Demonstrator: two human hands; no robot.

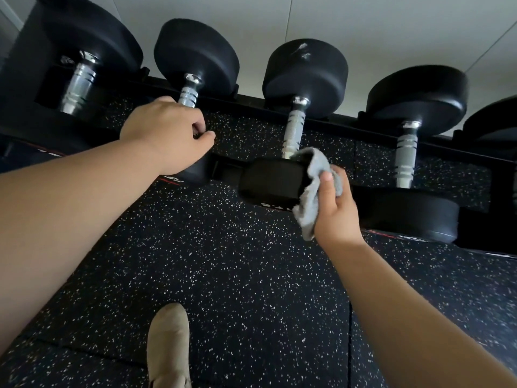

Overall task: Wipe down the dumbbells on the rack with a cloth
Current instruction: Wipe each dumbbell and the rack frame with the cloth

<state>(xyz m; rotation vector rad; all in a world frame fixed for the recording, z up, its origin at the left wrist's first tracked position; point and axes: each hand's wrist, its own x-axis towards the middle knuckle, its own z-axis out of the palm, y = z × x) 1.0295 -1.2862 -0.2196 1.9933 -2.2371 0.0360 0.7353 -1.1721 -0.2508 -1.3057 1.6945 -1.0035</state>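
Observation:
Several black dumbbells with knurled chrome handles lie side by side on a low black rack [330, 121]. My left hand [165, 135] is curled around the handle of the second dumbbell from the left [197, 54], covering its near part. My right hand [335, 204] pinches a grey cloth [312, 191] and holds it against the near head of the third dumbbell [270, 180]. That dumbbell's far head [306, 74] has pale scuff marks on top. A fourth dumbbell [416, 99] lies to the right of my right hand.
The floor [237, 261] is black rubber matting with white speckles. My beige shoe [167, 345] stands on it near the bottom centre. A large dumbbell [84, 37] sits at the far left, and another is partly visible at the right edge. A pale wall [391, 29] rises behind the rack.

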